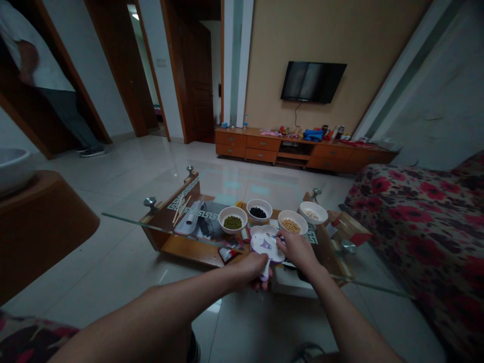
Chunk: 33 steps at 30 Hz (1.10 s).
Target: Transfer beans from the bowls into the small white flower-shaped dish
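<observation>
My left hand is closed round the handle of a white, purple-rimmed dish with a scalloped edge and a purple pattern in its middle. Over the dish's right side, my right hand pinches a slim tool, its tip pointing left above the dish; its exact kind is too small to make out. Behind the dish stand white bowls: one of green beans, one of black beans, one of yellowish beans, and at the right one with a few pale pieces.
The bowls stand on a glass-topped coffee table; chopsticks lie at its left. A floral sofa is at the right, a wooden stand at the left. Farther back are a TV cabinet and a standing person.
</observation>
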### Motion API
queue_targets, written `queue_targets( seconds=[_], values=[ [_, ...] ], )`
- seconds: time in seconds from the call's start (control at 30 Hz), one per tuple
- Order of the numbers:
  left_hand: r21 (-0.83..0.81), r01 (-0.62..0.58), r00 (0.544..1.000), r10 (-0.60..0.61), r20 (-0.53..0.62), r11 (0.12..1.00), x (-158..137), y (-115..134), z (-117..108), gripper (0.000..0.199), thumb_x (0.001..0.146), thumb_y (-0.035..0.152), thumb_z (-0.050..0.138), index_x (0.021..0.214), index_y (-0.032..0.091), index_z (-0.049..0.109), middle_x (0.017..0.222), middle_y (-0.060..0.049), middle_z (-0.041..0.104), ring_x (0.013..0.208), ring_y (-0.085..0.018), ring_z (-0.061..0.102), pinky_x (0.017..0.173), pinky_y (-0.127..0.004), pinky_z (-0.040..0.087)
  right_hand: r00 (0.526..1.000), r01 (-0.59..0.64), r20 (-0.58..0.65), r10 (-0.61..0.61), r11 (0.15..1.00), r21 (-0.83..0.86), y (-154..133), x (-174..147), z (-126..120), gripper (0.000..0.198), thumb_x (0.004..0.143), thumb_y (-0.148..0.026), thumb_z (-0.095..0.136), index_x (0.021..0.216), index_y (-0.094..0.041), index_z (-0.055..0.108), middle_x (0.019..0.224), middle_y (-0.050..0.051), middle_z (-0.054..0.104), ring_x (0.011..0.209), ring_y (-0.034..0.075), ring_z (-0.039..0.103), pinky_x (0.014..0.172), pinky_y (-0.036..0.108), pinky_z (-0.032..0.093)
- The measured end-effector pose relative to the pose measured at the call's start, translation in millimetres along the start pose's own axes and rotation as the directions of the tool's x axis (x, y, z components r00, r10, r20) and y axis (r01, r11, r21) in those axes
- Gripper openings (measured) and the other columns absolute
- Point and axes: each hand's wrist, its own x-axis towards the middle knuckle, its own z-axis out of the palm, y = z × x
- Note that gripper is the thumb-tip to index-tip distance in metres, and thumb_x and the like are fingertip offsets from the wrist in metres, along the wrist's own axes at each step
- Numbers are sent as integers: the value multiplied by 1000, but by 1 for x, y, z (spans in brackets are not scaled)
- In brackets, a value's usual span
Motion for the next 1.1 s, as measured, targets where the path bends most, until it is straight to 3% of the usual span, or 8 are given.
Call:
queue_targets(
  seconds=[0.27,0.43,0.63,1.1],
  values=[
    [2,-18,1000,18,5,1000,5,-3,-1,42,92,33,21,71,17,54,45,-2,51,32,-11,36,39,-21,26,1000,-15,19,15,1000,-20,-6,5,3,27,90,-36,44,106,-24,62,98,8,70,92,22,65,72,27,40],
    [8,-24,1000,24,7,1000,1,-1,-1,45,93,39,21,71,17,53,45,-2,51,33,-9,37,41,-20,28,999,-22,38,23,999,-23,-6,6,4,28,91,-37,42,106,-24,62,98,7,70,91,22,65,71,28,41],
    [8,-29,1000,29,-4,1000,-2,2,0,40,90,29,20,71,17,53,45,-2,50,32,-11,36,39,-22,26,999,-25,44,27,999,-30,-6,6,4,30,93,-38,40,110,-24,60,100,8,70,91,21,65,73,28,41],
    [-13,-22,1000,22,0,1000,2,-2,-1,43,92,33,20,71,17,54,45,-3,52,32,-11,37,39,-22,26,1000,4,25,-3,999,-42,-4,7,8,29,93,-37,39,107,-24,61,98,8,70,91,22,65,70,28,40]
  ],
)
